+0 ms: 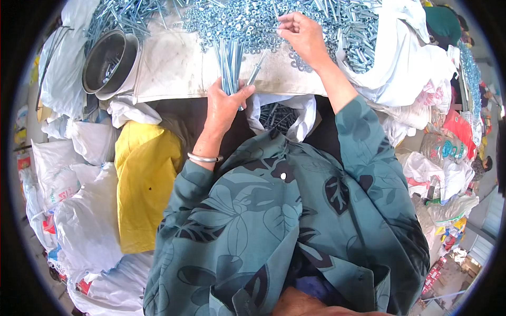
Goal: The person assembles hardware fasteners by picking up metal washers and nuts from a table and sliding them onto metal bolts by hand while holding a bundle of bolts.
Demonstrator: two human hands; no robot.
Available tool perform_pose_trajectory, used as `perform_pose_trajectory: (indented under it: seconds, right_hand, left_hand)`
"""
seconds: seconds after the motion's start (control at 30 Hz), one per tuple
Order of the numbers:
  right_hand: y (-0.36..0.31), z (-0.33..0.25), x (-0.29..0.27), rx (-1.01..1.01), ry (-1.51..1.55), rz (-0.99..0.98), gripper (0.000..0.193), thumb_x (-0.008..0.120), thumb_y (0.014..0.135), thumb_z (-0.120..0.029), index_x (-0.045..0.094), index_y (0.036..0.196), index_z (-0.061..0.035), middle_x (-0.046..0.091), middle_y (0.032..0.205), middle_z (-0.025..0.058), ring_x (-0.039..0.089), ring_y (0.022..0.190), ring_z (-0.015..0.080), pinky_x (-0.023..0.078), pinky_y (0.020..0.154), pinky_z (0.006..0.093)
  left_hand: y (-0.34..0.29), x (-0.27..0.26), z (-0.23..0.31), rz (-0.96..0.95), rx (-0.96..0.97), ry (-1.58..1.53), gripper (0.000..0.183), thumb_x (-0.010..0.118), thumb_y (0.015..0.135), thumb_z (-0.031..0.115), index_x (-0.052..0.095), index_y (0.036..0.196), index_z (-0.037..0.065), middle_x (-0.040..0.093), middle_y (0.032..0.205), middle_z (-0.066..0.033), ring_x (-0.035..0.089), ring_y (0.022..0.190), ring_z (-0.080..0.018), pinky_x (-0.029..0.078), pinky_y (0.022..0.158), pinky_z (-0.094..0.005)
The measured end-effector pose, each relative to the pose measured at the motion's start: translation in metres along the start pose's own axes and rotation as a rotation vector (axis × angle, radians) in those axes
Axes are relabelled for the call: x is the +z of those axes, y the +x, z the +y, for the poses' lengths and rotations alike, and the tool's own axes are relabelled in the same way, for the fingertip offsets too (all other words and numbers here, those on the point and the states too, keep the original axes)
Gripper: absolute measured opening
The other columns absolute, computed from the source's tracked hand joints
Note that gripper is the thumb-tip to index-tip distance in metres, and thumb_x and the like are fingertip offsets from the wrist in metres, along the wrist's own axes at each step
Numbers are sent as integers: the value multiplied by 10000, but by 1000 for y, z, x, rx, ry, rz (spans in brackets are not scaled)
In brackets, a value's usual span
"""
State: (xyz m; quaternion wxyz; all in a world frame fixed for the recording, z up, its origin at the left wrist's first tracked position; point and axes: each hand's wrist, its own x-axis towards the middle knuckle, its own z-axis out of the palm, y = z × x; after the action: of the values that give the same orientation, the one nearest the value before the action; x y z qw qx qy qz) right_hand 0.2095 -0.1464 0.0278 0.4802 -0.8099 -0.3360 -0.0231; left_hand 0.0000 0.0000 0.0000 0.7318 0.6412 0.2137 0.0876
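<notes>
My left hand (224, 102) is closed around a bundle of long thin metal rods (229, 60), which stand upright and fan out slightly at the top. Between its thumb and fingers a single rod (257, 67) leans away to the right, with a thicker part near its lower end. Over the right side of the table, my right hand (301, 36) hovers by a wide heap of small metal nuts (237, 21). Its thumb and fingers are drawn together; whatever they hold, if anything, is too small to make out.
A dark round pan (109, 62) with a few metal pieces sits at the table's left. More rods (124, 18) lie behind it. Metal sleeves (361, 47) are piled at right beside white cloth (395, 58). Below the table edge stands an open white bag (255, 113) of dark metal pieces.
</notes>
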Motion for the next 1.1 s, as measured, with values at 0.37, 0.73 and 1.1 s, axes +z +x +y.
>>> perform_pose_trajectory:
  seconds: [0.37, 0.73, 1.1]
  right_hand:
    - [-38, -48, 2, -50, 303, 56, 242, 701, 822, -19, 663, 1060, -28, 712, 884, 73, 679, 820, 106, 548, 742, 243]
    - [-57, -55, 3, -569, -295, 118, 249, 689, 848, -49, 632, 1090, -45, 702, 903, 114, 693, 778, 185, 548, 701, 294]
    - [-84, -43, 25, 396, 973, -221, 188, 619, 962, -165, 653, 1011, 14, 665, 896, 71, 640, 792, 140, 535, 742, 286]
  left_hand:
    - [5, -4, 18, -44, 84, 8, 256, 799, 760, 63, 591, 890, -12, 608, 732, -40, 549, 552, -94, 437, 501, -242]
    - [-3, 3, 14, -11, 118, 97, 266, 803, 760, 80, 591, 889, -17, 615, 714, -41, 549, 540, -85, 442, 493, -244]
    - [-3, 17, 10, -48, 98, 23, 191, 754, 849, 158, 623, 887, 24, 604, 710, -9, 533, 532, -78, 413, 495, -228]
